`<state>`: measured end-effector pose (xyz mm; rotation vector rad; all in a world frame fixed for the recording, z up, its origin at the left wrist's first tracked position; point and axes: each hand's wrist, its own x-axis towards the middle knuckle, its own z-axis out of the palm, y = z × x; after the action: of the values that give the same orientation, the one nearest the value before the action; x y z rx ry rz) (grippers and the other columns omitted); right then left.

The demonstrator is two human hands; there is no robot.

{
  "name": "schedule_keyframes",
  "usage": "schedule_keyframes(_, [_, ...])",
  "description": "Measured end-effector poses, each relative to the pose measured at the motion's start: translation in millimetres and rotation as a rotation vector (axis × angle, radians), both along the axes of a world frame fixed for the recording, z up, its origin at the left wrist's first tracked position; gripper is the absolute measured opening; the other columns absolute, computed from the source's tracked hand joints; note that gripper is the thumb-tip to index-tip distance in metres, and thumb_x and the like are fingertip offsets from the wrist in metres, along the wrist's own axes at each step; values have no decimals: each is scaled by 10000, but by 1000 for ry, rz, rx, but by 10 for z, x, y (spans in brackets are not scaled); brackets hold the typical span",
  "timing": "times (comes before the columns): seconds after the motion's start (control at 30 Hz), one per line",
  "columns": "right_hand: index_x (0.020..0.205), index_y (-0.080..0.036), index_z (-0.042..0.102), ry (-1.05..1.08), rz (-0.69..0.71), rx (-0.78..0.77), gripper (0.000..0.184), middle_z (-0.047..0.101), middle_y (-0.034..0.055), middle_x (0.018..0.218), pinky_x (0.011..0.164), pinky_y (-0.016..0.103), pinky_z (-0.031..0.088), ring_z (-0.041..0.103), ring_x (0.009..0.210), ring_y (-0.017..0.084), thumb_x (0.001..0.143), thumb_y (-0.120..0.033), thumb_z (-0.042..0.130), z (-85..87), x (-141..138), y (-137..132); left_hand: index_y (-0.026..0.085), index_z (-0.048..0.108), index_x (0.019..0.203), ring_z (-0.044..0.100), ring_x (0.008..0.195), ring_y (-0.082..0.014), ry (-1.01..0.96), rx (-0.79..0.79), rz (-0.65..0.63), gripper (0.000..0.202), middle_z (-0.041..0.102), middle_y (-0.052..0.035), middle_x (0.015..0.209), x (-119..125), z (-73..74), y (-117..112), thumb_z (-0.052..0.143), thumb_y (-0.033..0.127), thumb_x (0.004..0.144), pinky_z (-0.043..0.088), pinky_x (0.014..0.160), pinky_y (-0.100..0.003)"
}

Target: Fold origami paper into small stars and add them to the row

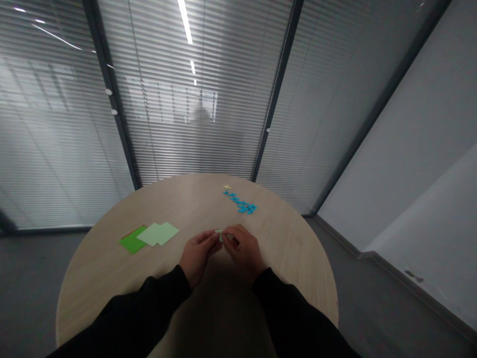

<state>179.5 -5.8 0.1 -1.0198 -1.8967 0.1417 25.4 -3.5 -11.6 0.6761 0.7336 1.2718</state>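
My left hand (197,254) and my right hand (243,251) meet above the near part of a round wooden table (186,201). Their fingertips pinch a small piece of pale green folded paper (220,236), which is mostly hidden by my fingers. To the left of my hands lie pale green paper squares (157,233), overlapping a bright green sheet (131,240). Farther off, beyond my right hand, several small blue folded paper pieces (240,203) form a loose row. A tiny pale yellow paper star (227,187) lies at the row's far end.
Glass partitions with slatted blinds (194,124) stand behind the table, joined by dark metal frames. A pale wall (406,149) rises at the right. Grey floor (30,283) surrounds the table, whose rim curves around my forearms in black sleeves.
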Motion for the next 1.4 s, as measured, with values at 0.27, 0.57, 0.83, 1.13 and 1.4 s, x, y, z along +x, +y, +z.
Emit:
schedule_keyframes(0.27, [1019, -212, 709, -176, 59, 147, 176, 698, 75, 977, 778, 287, 530, 653, 876, 185, 983, -227, 537, -47, 108, 50, 149, 764, 812, 669, 738, -111, 30, 9, -34, 232, 744, -33, 831, -14, 40, -25, 861, 330, 705, 560, 754, -213])
schedule_keyframes(0.57, [1063, -202, 708, -356, 48, 246, 182, 704, 100, 1004, 795, 323, 540, 646, 912, 213, 969, -209, 553, -72, 165, 84, 149, 773, 812, 671, 761, -114, 7, 21, -66, 279, 750, -32, 829, -26, 55, -46, 886, 359, 669, 553, 765, -203])
schedule_keyframes(0.83, [1073, -183, 705, -363, 70, 226, 189, 696, 113, 996, 802, 342, 536, 643, 915, 227, 948, -173, 563, -37, 142, 61, 125, 773, 795, 677, 741, -118, 29, -9, -4, 362, 758, -50, 822, -12, 92, -48, 936, 357, 570, 555, 732, -207])
schedule_keyframes(1.13, [913, -210, 689, -42, 98, 19, 132, 697, 75, 924, 832, 349, 534, 647, 881, 205, 866, -170, 572, 23, 77, 19, 129, 766, 867, 675, 723, -141, 201, 63, 49, 391, 761, -68, 836, -36, 31, -15, 888, 412, 627, 538, 704, -251])
schedule_keyframes(1.4, [864, -168, 649, 481, 167, -617, 262, 656, 16, 723, 616, 266, 476, 603, 652, 149, 824, -425, 687, -83, 49, 93, 127, 770, 917, 671, 687, -159, 513, 215, 55, 363, 758, -76, 833, -83, 132, -29, 789, 443, 739, 536, 680, -275])
